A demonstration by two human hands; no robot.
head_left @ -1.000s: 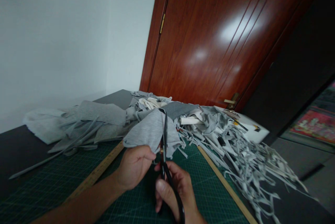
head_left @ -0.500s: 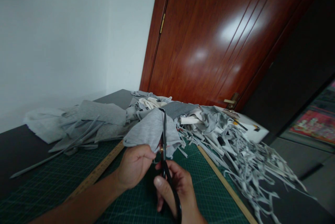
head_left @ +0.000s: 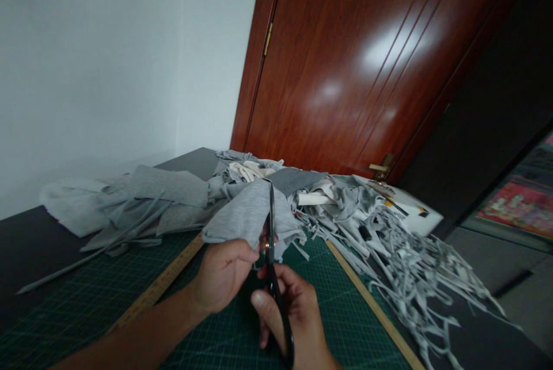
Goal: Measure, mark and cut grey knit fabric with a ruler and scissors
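Note:
My left hand [head_left: 227, 272] pinches the near edge of a grey knit fabric piece [head_left: 237, 214], holding it up above the green cutting mat [head_left: 207, 329]. In my right hand [head_left: 294, 312] is a pair of black-handled scissors [head_left: 271, 243], its fingers wrapped through the handles. The blades point away from me, and the fabric lies on both sides of them. Just left of the scissors' pivot are my left fingertips. The lower blade is mostly hidden by the cloth.
Wooden rulers lie on the mat, one at the left [head_left: 168, 272] and one at the right [head_left: 371, 306]. Grey fabric pieces [head_left: 168, 185] are heaped at the left. A tangle of cut strips [head_left: 410, 272] spreads at the right. Behind stands a reddish-brown door [head_left: 328, 70].
The scissors' handles have swung slightly left and come closer together, with my right thumb moving left. My left hand and the fabric have barely moved.

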